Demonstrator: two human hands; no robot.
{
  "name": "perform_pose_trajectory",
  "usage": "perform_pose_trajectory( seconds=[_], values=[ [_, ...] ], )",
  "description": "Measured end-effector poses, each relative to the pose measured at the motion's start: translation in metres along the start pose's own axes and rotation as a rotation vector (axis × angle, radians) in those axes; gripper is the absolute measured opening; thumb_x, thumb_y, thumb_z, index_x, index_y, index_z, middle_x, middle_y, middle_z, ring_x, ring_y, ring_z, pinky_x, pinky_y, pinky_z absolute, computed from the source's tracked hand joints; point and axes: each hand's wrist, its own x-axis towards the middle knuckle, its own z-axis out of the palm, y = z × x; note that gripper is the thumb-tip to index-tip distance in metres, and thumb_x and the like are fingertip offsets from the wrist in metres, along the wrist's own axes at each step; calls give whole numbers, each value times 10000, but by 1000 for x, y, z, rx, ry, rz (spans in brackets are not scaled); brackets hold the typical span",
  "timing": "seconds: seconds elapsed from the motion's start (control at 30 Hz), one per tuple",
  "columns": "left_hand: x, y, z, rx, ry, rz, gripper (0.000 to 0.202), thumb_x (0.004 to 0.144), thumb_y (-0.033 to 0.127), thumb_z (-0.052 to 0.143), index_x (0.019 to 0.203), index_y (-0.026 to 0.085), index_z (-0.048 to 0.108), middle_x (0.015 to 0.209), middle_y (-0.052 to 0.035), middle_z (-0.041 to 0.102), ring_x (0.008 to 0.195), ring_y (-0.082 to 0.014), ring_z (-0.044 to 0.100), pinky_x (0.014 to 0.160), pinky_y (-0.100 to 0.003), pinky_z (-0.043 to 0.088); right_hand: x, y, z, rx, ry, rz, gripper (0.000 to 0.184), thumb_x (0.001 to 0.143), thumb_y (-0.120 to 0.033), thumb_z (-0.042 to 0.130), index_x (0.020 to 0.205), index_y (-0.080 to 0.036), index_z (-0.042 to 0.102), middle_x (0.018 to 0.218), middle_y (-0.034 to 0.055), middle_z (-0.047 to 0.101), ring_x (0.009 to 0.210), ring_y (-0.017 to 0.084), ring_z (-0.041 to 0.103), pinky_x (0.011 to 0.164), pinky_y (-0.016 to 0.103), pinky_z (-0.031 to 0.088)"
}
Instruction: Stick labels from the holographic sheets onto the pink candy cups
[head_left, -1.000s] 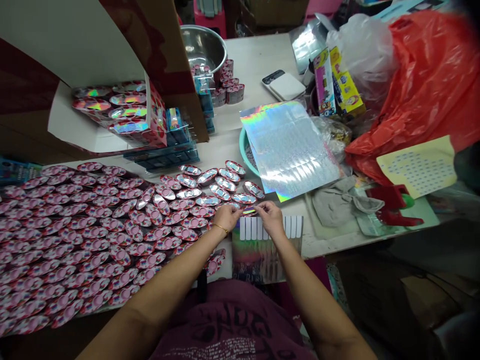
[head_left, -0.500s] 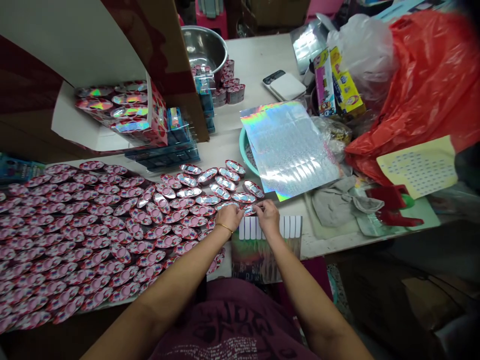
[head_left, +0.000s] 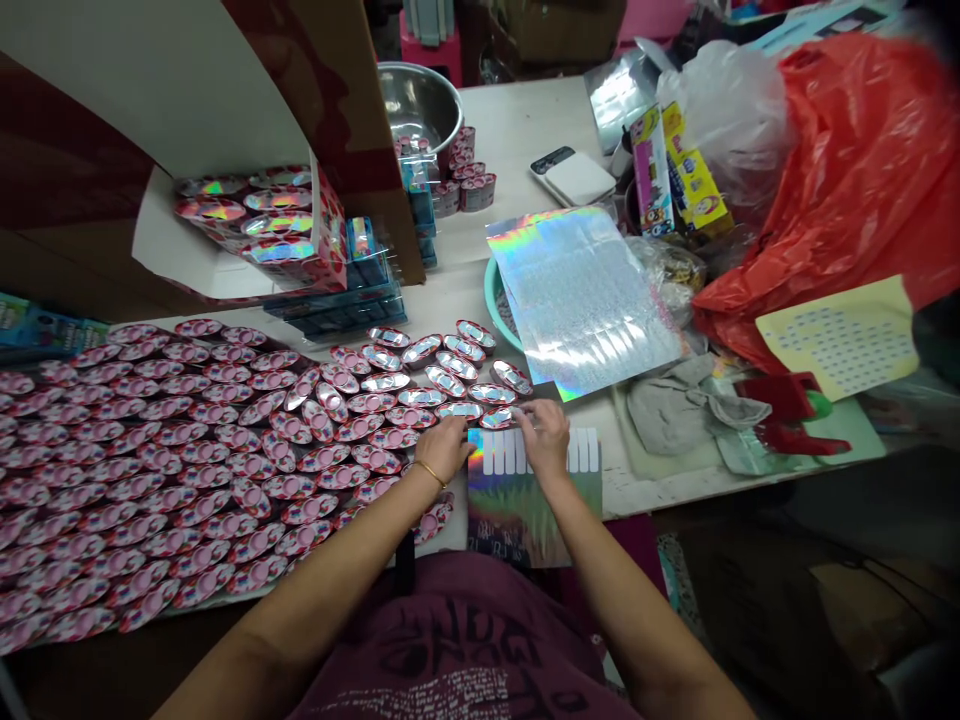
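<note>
My left hand [head_left: 444, 452] lies on the upper left corner of a holographic sticker sheet [head_left: 525, 510] at the table's front edge, fingers curled down on it. My right hand [head_left: 544, 436] is on the sheet's top row, where several white strips show bare backing. Its fingertips are pinched together there, and what they pinch is too small to make out. Just beyond both hands are oval pieces with shiny foil tops [head_left: 442, 380]. A large spread of pink oval pieces [head_left: 165, 460] covers the table to the left.
A bigger holographic sheet [head_left: 585, 300] rests over a teal bowl [head_left: 491, 300]. Behind are a cardboard box of finished ovals [head_left: 255, 225], a steel bowl [head_left: 424, 100] and a white scale [head_left: 577, 178]. At right are a red plastic bag [head_left: 840, 170], a grey cloth [head_left: 690, 405] and a yellow sheet [head_left: 840, 335].
Both hands drew back from the foil-topped ovals, where they pinched a sticker together, down onto the sticker sheet. The camera shifted slightly.
</note>
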Motion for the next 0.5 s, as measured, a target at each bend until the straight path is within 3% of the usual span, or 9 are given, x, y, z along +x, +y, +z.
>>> perform_pose_trajectory(
  seconds=[0.1,0.2,0.27,0.4,0.5],
  values=[
    [-3,-2,3,49,-17,25,242,773,340,515,960,189,539,1005,-90,576,870,-219,567,704,-290,409,-18,4,-11,-160,-70,-141,163,787,-348,524,781,-198,588,818,69,605,817,211,503,742,337,335],
    [-2,-1,5,49,-14,36,239,779,317,504,974,183,539,1009,-96,575,870,-223,569,710,-300,413,-25,24,-11,-276,-139,-110,312,708,-424,604,890,-172,575,896,110,601,882,257,504,779,398,334],
    [-2,-1,6,7,-5,33,252,764,285,528,995,186,540,1016,-90,578,891,-216,561,730,-295,411,-22,38,-10,-208,-263,-84,370,677,-432,631,927,-165,571,927,106,604,892,255,522,793,410,348],
    [-4,-7,5,-218,79,50,326,721,304,588,1020,181,557,975,-73,590,881,-190,548,753,-274,408,-9,44,-25,153,-552,-59,193,751,-371,556,757,-184,604,742,29,602,720,171,558,669,300,415],
    [-6,-14,3,-497,92,80,171,737,306,558,779,155,626,813,-49,601,774,-150,548,706,-242,415,5,27,-42,225,-566,-142,174,772,-335,536,694,-197,609,672,8,579,661,153,539,630,279,412]
  ],
)
